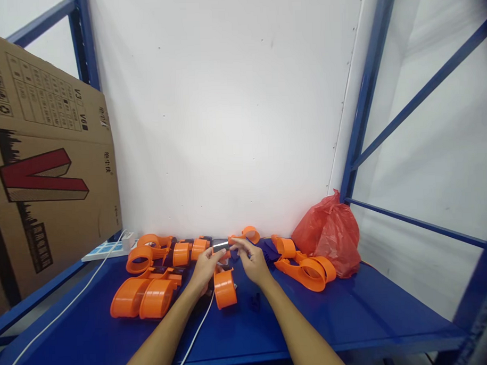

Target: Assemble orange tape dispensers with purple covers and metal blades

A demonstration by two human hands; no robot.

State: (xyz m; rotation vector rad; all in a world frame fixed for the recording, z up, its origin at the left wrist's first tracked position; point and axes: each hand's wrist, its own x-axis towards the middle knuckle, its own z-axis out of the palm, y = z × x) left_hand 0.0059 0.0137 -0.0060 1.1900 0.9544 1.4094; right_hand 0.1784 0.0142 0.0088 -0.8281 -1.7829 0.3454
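My left hand (205,268) is closed around an orange tape dispenser (225,288), whose round hub hangs down below the fingers. At its upper end is a dark part with a pale shiny stripe (220,245). From the right, my right hand (252,262) reaches in with thumb and index fingertips at that upper end; the other fingers are partly hidden. A white cable (198,330) runs under my left wrist. To the left lie several more orange tape dispensers (156,298), some with dark handles.
More orange dispenser pieces (310,273) lie at right, beside a tied red plastic bag (329,235). A large cardboard box (53,157) fills the left side, near a white power strip (106,251). Blue metal posts (364,109) flank the blue table (372,316); a white wall (225,108) stands behind.
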